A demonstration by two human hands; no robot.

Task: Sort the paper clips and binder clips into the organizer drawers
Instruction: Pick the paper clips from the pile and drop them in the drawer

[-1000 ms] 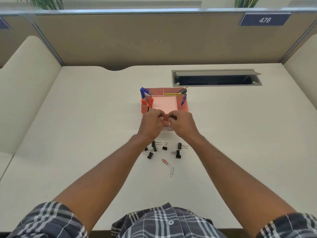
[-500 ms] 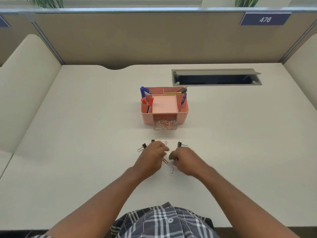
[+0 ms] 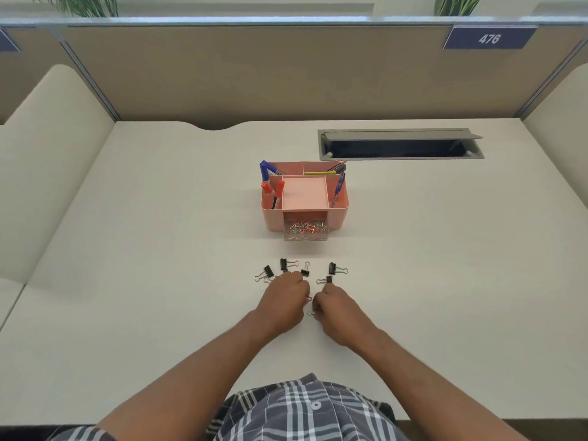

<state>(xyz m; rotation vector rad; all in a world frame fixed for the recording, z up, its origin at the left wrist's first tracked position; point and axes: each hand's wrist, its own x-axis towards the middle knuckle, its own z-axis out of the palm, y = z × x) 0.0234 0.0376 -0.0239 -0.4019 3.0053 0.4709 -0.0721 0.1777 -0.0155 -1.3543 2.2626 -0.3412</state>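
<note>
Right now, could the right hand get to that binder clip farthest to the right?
Probably yes. The right hand sits just short of the rightmost binder clip, with only bare desk and one smaller binder clip between them.

Cream desk [image 3: 159, 218], tan cubicle partition [image 3: 254, 71] (blue plate "476" [image 3: 489, 38]), grey cable hatch [image 3: 401, 144].

Matt desk [image 3: 159, 249], clear plastic drawer [image 3: 306, 235]

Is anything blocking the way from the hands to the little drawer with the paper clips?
Only small stuff: black binder clips lie on the desk between both hands and the open clear drawer. The hands can lift paper clips over them, so nothing really blocks.
</note>
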